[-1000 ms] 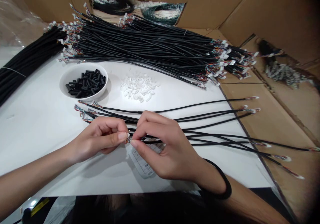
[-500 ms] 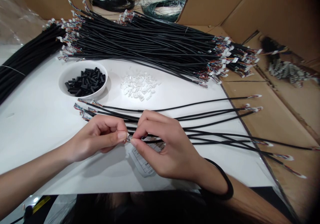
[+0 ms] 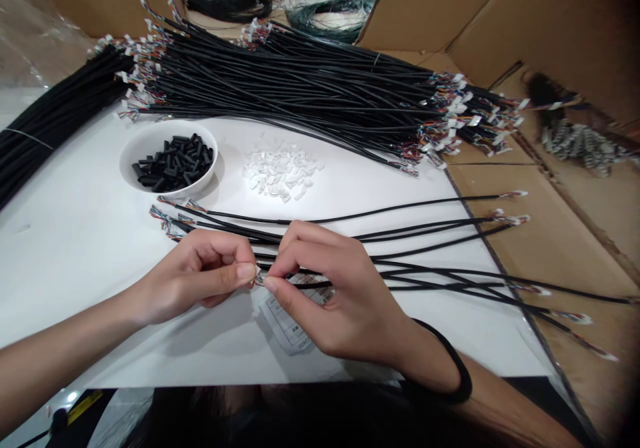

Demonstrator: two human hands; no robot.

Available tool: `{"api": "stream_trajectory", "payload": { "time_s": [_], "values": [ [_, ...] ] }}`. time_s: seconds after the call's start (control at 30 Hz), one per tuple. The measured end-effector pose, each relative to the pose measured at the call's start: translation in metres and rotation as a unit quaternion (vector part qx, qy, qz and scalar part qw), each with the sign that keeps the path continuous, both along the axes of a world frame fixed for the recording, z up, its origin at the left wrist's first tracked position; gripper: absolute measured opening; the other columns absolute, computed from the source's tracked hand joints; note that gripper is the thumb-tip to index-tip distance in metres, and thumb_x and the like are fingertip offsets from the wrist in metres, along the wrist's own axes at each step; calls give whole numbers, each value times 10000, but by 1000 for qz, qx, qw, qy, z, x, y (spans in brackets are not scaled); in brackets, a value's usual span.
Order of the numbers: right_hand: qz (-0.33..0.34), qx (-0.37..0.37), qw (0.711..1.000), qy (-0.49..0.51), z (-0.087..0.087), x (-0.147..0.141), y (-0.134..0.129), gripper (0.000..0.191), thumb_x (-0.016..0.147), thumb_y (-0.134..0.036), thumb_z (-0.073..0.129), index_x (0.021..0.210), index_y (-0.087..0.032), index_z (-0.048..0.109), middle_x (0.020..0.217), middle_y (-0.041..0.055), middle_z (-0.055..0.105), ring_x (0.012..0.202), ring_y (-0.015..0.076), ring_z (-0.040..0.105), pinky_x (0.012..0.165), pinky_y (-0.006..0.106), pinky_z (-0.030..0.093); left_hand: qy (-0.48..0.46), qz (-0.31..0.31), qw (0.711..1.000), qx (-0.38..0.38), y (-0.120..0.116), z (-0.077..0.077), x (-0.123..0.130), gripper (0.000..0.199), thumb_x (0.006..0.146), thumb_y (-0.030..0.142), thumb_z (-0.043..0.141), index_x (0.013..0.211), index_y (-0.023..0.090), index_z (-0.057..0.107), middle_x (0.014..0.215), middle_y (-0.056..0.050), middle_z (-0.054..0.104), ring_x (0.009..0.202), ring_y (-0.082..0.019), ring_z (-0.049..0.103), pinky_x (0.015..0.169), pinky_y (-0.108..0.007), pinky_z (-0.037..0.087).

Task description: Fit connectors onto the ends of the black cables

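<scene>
My left hand and my right hand meet at the end of a black cable, pinching its fine coloured wires and a tiny connector between thumbs and fingertips. The small part is mostly hidden by my fingers. Several loose black cables with coloured wire ends lie under and beyond my hands. A printed paper label lies beneath my right hand. A black elastic band circles my right wrist.
A white bowl holds short black sleeves, beside a pile of small white pieces. A large bundle of black cables lies behind them, with another bundle at left. Cardboard lines the right side.
My hands keep the same pinch with little visible movement. The whole view drifts slightly, with the background shifting a little up and to the right.
</scene>
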State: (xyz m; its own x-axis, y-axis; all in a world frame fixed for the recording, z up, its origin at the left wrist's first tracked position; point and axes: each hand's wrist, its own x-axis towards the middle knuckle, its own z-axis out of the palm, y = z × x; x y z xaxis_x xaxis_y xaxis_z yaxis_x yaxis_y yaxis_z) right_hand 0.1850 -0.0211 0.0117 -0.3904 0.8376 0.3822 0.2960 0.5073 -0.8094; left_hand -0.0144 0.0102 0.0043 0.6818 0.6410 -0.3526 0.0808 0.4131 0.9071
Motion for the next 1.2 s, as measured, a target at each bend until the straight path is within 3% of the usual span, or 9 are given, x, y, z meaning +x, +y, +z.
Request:
{"api": "stream_trajectory", "payload": {
  "time_s": [0.2, 0.43, 0.73, 0.93, 1.2],
  "values": [
    [1, 6, 1000, -13, -3, -1, 0, 133, 780, -43, 568, 696, -145, 584, 707, 16, 539, 664, 121, 513, 579, 232, 414, -3, -15, 1000, 10, 0, -2, -1, 308, 901, 328, 599, 666, 132, 559, 460, 72, 353, 400, -32, 237, 372, -158, 129],
    [9, 81, 992, -95, -5, -1, -3, 174, 860, -76, 482, 732, -137, 584, 730, 54, 531, 664, 146, 478, 558, 256, 406, 8, -35, 999, -7, 3, -3, -1, 293, 916, 295, 564, 671, 136, 540, 472, 74, 324, 410, -40, 227, 381, -179, 126],
    [26, 129, 978, -164, -8, 0, -6, 194, 824, -38, 430, 714, -170, 520, 729, 47, 469, 645, 156, 413, 531, 270, 349, 31, -34, 999, -15, 3, 0, 0, 299, 895, 274, 578, 639, 129, 530, 516, 67, 309, 448, -44, 232, 405, -182, 157],
    [43, 121, 980, -152, -13, -2, -4, 181, 829, -44, 442, 724, -169, 519, 729, 39, 454, 641, 155, 409, 530, 272, 335, 48, -50, 997, 14, 5, -3, -1, 266, 811, 232, 688, 611, 136, 541, 490, 73, 322, 435, -43, 240, 390, -172, 158],
    [42, 106, 986, -118, -16, -2, -2, 185, 869, -64, 436, 756, -150, 553, 740, 52, 504, 654, 157, 460, 538, 267, 378, 41, -43, 998, 34, 5, -4, 0, 285, 887, 289, 594, 648, 135, 580, 495, 56, 346, 435, -51, 256, 386, -175, 164]
  ]
}}
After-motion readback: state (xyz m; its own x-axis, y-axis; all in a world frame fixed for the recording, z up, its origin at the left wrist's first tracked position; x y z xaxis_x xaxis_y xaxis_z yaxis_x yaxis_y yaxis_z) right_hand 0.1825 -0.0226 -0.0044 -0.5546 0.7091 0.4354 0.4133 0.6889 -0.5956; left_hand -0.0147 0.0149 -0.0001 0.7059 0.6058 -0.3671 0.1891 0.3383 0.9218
